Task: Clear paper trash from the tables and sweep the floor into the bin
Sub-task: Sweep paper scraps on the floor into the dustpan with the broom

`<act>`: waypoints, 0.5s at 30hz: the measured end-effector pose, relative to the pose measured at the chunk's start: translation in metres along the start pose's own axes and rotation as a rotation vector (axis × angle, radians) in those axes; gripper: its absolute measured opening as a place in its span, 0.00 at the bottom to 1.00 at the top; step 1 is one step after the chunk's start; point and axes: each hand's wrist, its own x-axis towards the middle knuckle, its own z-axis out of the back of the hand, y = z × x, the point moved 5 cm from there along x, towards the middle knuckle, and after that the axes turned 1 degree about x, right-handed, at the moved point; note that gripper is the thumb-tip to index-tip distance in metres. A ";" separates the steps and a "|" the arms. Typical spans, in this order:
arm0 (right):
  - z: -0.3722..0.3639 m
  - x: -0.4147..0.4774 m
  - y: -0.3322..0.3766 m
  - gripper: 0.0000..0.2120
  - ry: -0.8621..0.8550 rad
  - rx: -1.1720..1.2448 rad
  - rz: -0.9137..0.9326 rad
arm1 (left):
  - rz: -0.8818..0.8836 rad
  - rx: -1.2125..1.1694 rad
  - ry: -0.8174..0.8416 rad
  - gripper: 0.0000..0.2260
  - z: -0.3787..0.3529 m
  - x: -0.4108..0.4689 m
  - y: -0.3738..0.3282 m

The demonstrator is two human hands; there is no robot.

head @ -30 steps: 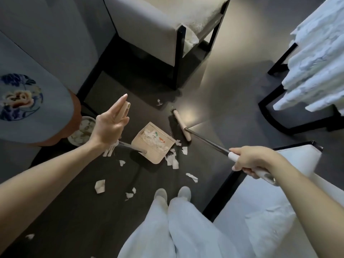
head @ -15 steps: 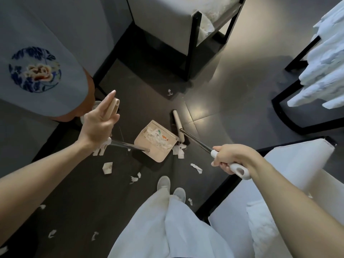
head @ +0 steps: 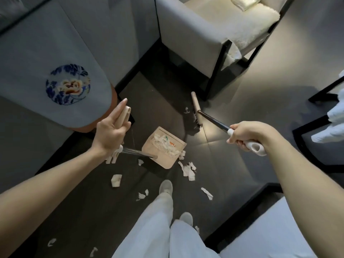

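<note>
My left hand (head: 111, 131) holds the beige top of the long dustpan handle (head: 125, 114), index finger stretched along it. The beige dustpan (head: 162, 157) stands on the dark floor, filled with torn paper. My right hand (head: 245, 135) grips the broom's white grip (head: 256, 148). The broom head (head: 196, 107) rests on the floor beyond the dustpan, near the armchair's black leg, with one paper scrap (head: 186, 110) beside it. More paper scraps (head: 189, 169) lie in front of the pan's lip and scattered around my feet (head: 166, 187).
A grey armchair (head: 188, 34) with a black frame stands ahead. A blue cloth with a flower emblem (head: 55, 58) covers a round piece at left. A white cushioned seat (head: 279, 229) is at lower right, and black furniture frames (head: 305, 146) at right.
The broom head has moved away from the dustpan's lip, farther out toward the armchair leg. My left hand still holds the dustpan handle in place.
</note>
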 end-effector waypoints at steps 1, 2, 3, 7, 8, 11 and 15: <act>0.005 0.012 0.016 0.22 -0.007 -0.048 0.007 | 0.001 0.001 0.002 0.28 0.003 0.010 0.000; 0.008 0.023 0.032 0.22 -0.016 -0.080 0.014 | 0.004 -0.002 0.000 0.29 0.006 0.019 0.001; 0.010 0.034 0.045 0.21 -0.024 -0.101 0.018 | 0.007 -0.005 -0.006 0.29 0.010 0.027 0.003; -0.006 0.073 0.076 0.22 0.025 -0.118 0.038 | 0.000 -0.001 -0.002 0.30 0.022 0.049 0.015; -0.012 0.080 0.077 0.23 0.047 -0.046 0.019 | 0.003 -0.007 0.001 0.30 0.026 0.051 0.018; -0.031 0.092 0.072 0.20 0.122 0.011 -0.042 | 0.012 -0.028 0.020 0.30 0.037 0.048 0.026; -0.067 0.087 0.048 0.22 0.216 -0.037 -0.083 | -0.005 -0.035 0.017 0.31 0.055 0.025 0.031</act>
